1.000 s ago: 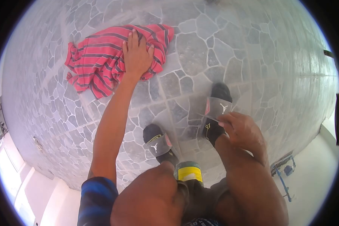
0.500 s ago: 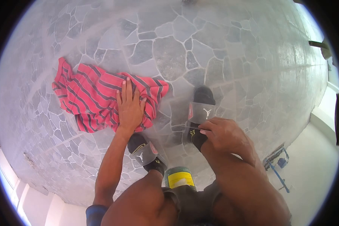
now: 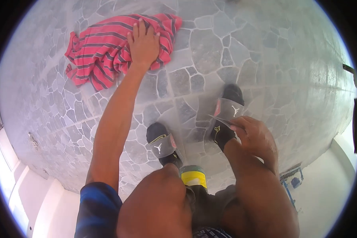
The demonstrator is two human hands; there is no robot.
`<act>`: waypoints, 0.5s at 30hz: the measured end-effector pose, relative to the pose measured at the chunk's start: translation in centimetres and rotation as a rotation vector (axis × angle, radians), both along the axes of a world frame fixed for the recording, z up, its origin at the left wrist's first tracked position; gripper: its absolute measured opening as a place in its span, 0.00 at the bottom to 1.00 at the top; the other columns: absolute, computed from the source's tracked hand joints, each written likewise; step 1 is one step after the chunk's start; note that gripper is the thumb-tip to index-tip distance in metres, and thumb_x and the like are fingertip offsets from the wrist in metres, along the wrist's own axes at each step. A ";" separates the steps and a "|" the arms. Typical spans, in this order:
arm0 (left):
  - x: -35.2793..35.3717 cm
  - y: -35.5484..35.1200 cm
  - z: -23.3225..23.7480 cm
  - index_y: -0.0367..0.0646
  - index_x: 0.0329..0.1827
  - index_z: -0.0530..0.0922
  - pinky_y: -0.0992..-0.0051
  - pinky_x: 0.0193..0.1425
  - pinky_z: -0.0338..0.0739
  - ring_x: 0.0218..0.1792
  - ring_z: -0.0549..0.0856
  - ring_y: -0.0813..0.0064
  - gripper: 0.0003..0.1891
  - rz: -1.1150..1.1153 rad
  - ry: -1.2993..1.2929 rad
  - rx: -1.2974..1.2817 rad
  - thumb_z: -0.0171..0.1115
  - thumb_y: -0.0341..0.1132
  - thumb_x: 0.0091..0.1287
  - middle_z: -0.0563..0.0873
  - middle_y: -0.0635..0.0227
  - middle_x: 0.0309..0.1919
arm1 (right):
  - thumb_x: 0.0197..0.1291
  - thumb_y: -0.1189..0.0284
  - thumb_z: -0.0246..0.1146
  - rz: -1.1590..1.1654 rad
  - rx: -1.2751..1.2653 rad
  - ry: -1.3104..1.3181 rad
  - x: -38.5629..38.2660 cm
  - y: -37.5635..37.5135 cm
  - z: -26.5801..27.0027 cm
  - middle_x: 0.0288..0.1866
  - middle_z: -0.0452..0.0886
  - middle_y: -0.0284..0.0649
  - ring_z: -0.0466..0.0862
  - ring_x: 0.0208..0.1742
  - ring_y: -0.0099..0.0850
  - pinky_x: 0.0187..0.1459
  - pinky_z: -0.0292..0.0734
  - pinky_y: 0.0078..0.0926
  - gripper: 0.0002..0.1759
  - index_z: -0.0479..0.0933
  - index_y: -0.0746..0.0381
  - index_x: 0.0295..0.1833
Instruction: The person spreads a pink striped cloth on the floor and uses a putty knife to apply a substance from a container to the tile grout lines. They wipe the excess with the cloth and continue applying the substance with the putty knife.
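Where it lies crumpled in the upper left of the frame, the red striped cloth (image 3: 95,49) is spread on the stone-patterned floor (image 3: 234,43), its folds bunched toward the right. The left hand (image 3: 144,43) rests flat on the cloth's right part. Its fingers are apart and stretched toward the top of the frame, pressing down rather than gripping, and the bare forearm runs down to a blue sleeve (image 3: 97,206) at the lower left.

Right of centre, the right hand (image 3: 254,137) is closed, with the fingertips pinched on a thin flat blade (image 3: 221,119). The blade's free end points left and slightly up, just above the floor. The hand hovers over the right sandal (image 3: 227,111), a grey slide with a white logo worn over a dark sock. The left sandal (image 3: 162,144), of the same kind, stands lower and further left, well apart from the cloth.

Between the bent knees at the bottom centre sits a can (image 3: 193,177) with a green rim and a yellow label, partly hidden by the legs. The floor is grey, with irregular stones outlined by pale joints. It meets a white surface along the lower left and lower right edges of the frame. A small blue frame (image 3: 291,182) stands at the lower right, too small to make out.
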State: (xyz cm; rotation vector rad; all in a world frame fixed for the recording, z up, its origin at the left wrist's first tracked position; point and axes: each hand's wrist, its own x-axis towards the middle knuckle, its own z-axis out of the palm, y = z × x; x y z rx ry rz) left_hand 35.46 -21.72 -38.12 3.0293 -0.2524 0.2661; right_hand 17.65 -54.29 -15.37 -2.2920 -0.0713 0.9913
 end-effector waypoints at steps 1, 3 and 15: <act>-4.1 -2.2 1.0 0.42 0.66 0.77 0.41 0.75 0.58 0.77 0.63 0.48 0.25 -0.044 -0.003 -0.004 0.56 0.48 0.73 0.66 0.49 0.75 | 0.68 0.67 0.61 0.033 -0.040 0.039 0.0 0.0 0.1 0.45 0.85 0.45 0.83 0.48 0.50 0.51 0.77 0.44 0.11 0.83 0.59 0.49; -10.9 -5.6 2.9 0.40 0.61 0.79 0.42 0.76 0.57 0.77 0.63 0.50 0.22 -0.097 0.084 -0.119 0.60 0.44 0.69 0.67 0.50 0.75 | 0.68 0.67 0.61 0.081 -0.051 0.025 0.1 0.1 -0.2 0.45 0.85 0.46 0.83 0.47 0.49 0.50 0.77 0.43 0.12 0.83 0.60 0.50; -15.2 -2.7 4.2 0.36 0.58 0.81 0.41 0.72 0.61 0.76 0.65 0.48 0.20 0.035 0.184 -0.072 0.58 0.42 0.71 0.67 0.50 0.75 | 0.69 0.68 0.60 0.086 0.007 -0.021 -0.9 0.6 -1.4 0.43 0.85 0.46 0.84 0.45 0.49 0.48 0.78 0.42 0.11 0.82 0.61 0.50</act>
